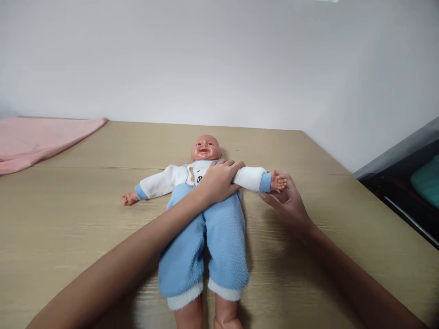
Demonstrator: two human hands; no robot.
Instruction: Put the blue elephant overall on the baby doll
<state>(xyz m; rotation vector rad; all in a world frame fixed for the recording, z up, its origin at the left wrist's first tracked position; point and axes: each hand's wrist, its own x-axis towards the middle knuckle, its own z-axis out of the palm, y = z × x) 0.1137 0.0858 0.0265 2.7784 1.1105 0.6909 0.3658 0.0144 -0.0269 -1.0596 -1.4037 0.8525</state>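
A baby doll lies on its back on the wooden table, head at the far end and legs towards me. It wears a white top with blue cuffs and fluffy blue trousers with white hems; both its arms are spread sideways. Across its chest reaches my left hand, closed around the upper part of the doll's arm on the right side. My right hand grips that same arm near the cuff, thumb in front and fingers partly hidden behind the doll's small hand.
A pink cloth lies at the table's far left. Behind the table rises a pale wall. Past the right edge stands a dark object with something green in it.
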